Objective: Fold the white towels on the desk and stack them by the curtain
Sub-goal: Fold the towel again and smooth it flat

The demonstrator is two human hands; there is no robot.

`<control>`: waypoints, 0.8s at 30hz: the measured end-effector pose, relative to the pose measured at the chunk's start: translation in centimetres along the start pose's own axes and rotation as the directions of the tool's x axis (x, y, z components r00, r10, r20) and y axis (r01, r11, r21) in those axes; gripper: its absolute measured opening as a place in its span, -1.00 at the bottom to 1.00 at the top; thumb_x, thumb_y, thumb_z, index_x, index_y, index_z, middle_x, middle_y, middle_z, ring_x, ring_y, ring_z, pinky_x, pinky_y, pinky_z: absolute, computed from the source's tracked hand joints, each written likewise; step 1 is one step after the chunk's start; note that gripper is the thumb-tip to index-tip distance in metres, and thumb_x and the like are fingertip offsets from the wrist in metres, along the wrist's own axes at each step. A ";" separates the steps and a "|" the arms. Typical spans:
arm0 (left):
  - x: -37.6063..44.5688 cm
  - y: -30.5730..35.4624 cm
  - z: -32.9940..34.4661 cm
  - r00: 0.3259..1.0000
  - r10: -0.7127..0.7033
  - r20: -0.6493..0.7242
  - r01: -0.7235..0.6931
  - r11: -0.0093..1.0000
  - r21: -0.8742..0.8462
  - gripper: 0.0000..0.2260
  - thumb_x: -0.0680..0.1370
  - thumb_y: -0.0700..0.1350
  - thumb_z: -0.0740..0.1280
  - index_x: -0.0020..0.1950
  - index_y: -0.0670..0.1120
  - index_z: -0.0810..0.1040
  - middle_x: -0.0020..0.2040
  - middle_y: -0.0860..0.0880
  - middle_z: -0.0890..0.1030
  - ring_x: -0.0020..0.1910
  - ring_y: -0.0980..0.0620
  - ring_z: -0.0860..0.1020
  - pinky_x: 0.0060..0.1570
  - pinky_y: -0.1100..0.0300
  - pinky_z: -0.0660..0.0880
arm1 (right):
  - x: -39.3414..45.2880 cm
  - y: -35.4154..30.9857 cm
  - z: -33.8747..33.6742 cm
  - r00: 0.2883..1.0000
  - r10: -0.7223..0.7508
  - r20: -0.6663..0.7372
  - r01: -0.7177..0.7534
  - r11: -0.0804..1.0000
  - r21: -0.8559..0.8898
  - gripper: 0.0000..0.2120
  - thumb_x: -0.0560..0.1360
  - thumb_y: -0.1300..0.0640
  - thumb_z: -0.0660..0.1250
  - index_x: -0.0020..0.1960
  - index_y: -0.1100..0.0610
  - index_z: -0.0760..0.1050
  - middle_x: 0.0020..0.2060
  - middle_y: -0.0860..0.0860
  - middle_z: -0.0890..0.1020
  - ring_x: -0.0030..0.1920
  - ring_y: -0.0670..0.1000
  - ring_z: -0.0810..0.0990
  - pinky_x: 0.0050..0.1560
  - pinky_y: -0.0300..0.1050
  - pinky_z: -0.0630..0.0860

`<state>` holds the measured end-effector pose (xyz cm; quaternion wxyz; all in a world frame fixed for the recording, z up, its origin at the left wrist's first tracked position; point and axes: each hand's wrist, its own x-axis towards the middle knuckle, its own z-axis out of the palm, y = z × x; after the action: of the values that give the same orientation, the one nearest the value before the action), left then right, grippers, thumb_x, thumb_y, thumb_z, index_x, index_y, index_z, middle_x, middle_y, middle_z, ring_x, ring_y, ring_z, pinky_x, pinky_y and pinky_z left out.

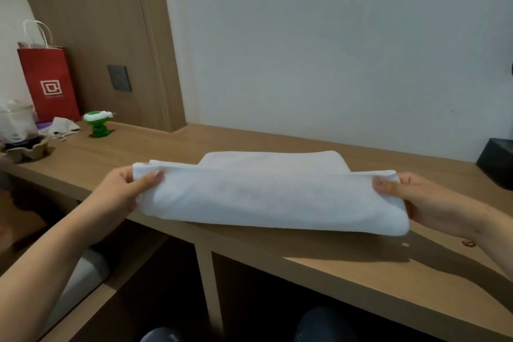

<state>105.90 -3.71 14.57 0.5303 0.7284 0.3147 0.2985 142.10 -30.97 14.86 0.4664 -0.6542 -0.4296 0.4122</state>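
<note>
Two bare forearms reached in from the near side of the wooden desk (155, 153), and between them hung the soft white terry towel (272, 197). It sat at the desk's front edge, its long axis running left to right, its lower fold resting on the wood and its upper hem raised. At the left end, the left hand (125, 189) pinched the corner between thumb and fingers; the right hand (427, 197) pinched the right corner the same way. Both hands looked equally near, one at each short end. Beyond the raised hem, the rest of the towel, or possibly a second folded one, lay flat toward the wall, so the next fold would likely carry the hem away from the person onto it.

Well apart at the far left corner stood a red paper gift bag (50, 83), a small green plastic toy (97, 123) and a clear cup in a cardboard holder (19, 130). A black box (497, 164) sat at the right edge. Nothing blocked the fold. No curtain was visible.
</note>
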 end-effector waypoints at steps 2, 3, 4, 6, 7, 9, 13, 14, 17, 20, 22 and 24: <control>1.6 1.2 0.7 0.998 -0.018 -0.068 0.011 0.996 -0.094 -0.16 -0.07 0.39 0.58 0.02 -0.11 0.61 -0.11 -0.05 0.71 -0.15 0.01 0.69 -0.17 0.12 0.57 | 1.0 -1.1 -0.5 0.998 -0.033 -0.048 0.036 0.998 0.058 -0.11 -0.16 -0.33 0.62 0.08 0.08 0.63 0.01 0.12 0.70 -0.01 0.13 0.69 -0.19 -0.12 0.64; 2.6 1.9 1.2 0.994 -0.023 -0.107 0.009 0.992 -0.125 -0.28 0.06 0.35 0.56 0.03 -0.09 0.62 -0.06 -0.07 0.70 -0.10 -0.02 0.67 -0.12 0.09 0.53 | 1.8 -1.8 -0.9 0.995 -0.052 -0.088 0.058 0.996 0.074 -0.13 -0.15 -0.32 0.62 0.06 0.08 0.64 0.01 0.12 0.70 -0.01 0.12 0.69 -0.20 -0.12 0.64; 3.9 2.5 1.6 0.991 -0.025 -0.133 0.005 0.989 -0.147 -0.41 0.21 0.28 0.51 0.06 -0.09 0.61 -0.02 -0.08 0.69 -0.05 -0.05 0.65 -0.09 0.08 0.51 | 2.6 -2.5 -1.3 0.989 -0.068 -0.133 0.079 0.994 0.082 -0.16 -0.12 -0.32 0.63 0.05 0.10 0.65 0.00 0.12 0.70 -0.02 0.11 0.69 -0.21 -0.13 0.64; 6.9 3.2 2.3 0.981 -0.055 -0.186 0.029 0.990 -0.138 -0.60 0.41 0.16 0.42 0.08 -0.09 0.59 0.00 -0.08 0.66 -0.01 -0.07 0.61 -0.15 0.10 0.49 | 5.0 -3.5 -2.3 0.971 -0.093 -0.219 0.112 0.991 0.076 -0.29 0.09 -0.28 0.59 0.07 0.16 0.64 0.00 0.12 0.70 -0.05 0.08 0.70 -0.22 -0.16 0.62; 8.6 3.2 2.6 0.974 -0.076 -0.216 0.054 0.993 -0.108 -0.65 0.45 0.15 0.41 0.07 -0.08 0.59 -0.02 -0.07 0.66 -0.03 -0.07 0.61 -0.19 0.11 0.49 | 6.3 -3.8 -2.8 0.962 -0.098 -0.256 0.119 0.990 0.070 -0.40 0.24 -0.21 0.52 0.09 0.20 0.62 -0.01 0.11 0.70 -0.07 0.06 0.70 -0.22 -0.18 0.61; 11.7 2.4 3.3 0.967 -0.092 -0.237 0.087 0.996 -0.028 -0.69 0.49 0.15 0.41 0.03 -0.07 0.61 -0.07 -0.06 0.66 -0.07 -0.06 0.62 -0.22 0.13 0.48 | 9.1 -3.8 -3.4 0.942 -0.079 -0.325 0.108 0.992 0.072 -0.54 0.41 -0.07 0.41 0.12 0.27 0.59 -0.07 0.11 0.71 -0.16 0.03 0.69 -0.23 -0.21 0.59; 16.3 -1.7 4.8 0.985 -0.058 -0.161 0.082 0.986 0.146 -0.71 0.56 0.06 0.37 -0.01 -0.16 0.67 -0.12 -0.08 0.71 -0.11 -0.06 0.67 -0.13 0.16 0.52 | 14.1 -0.7 -3.9 0.915 0.030 -0.402 -0.017 0.999 0.035 -0.64 0.50 0.07 0.40 0.05 0.39 0.58 -0.08 0.26 0.68 -0.24 0.13 0.65 -0.18 -0.10 0.57; 17.1 -2.8 5.2 0.987 -0.065 -0.150 0.089 0.982 0.165 -0.70 0.57 0.05 0.35 -0.03 -0.20 0.67 -0.15 -0.08 0.71 -0.14 -0.05 0.66 -0.12 0.15 0.50 | 14.7 0.2 -3.8 0.918 0.055 -0.393 -0.050 0.998 0.023 -0.65 0.50 0.08 0.40 0.03 0.39 0.57 -0.06 0.31 0.66 -0.21 0.19 0.64 -0.13 -0.01 0.56; 18.8 -5.7 5.9 0.986 -0.033 -0.166 0.072 0.969 0.236 -0.69 0.60 0.01 0.32 -0.18 -0.19 0.64 -0.31 0.00 0.65 -0.27 0.06 0.58 -0.22 0.23 0.44 | 15.5 1.9 -3.9 0.933 0.135 -0.333 -0.135 0.991 0.024 -0.68 0.49 0.06 0.43 0.06 0.33 0.59 -0.02 0.30 0.66 -0.02 0.35 0.64 0.05 0.19 0.55; 19.1 -6.9 6.0 0.976 0.046 -0.213 0.014 0.962 0.271 -0.71 0.61 -0.02 0.30 -0.26 -0.12 0.60 -0.37 0.07 0.60 -0.31 0.10 0.52 -0.29 0.27 0.39 | 15.7 2.2 -4.7 0.947 0.135 -0.291 -0.136 0.991 0.018 -0.76 0.51 0.12 0.40 0.06 0.29 0.61 -0.05 0.27 0.68 -0.06 0.27 0.67 0.03 0.13 0.56; 18.9 -6.8 5.8 0.979 0.061 -0.197 -0.005 0.962 0.274 -0.72 0.60 0.00 0.31 -0.22 -0.12 0.63 -0.34 0.07 0.63 -0.32 0.15 0.54 -0.26 0.25 0.42 | 15.8 2.2 -4.9 0.948 0.144 -0.283 -0.141 0.990 0.028 -0.77 0.51 0.16 0.37 0.06 0.31 0.60 -0.06 0.26 0.68 -0.08 0.25 0.68 0.01 0.08 0.56; 18.8 -6.6 5.5 0.985 0.043 -0.167 0.005 0.960 0.280 -0.73 0.58 0.04 0.33 -0.18 -0.11 0.65 -0.31 0.05 0.67 -0.35 0.17 0.57 -0.24 0.18 0.44 | 16.1 2.4 -5.0 0.942 0.151 -0.299 -0.153 0.988 0.019 -0.77 0.51 0.18 0.36 0.07 0.33 0.60 -0.06 0.26 0.68 -0.04 0.28 0.67 0.04 0.10 0.56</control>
<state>120.96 9.22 8.67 0.3902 0.7706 0.3910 0.3178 151.88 -17.51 11.43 0.4914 -0.7413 -0.3030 0.3422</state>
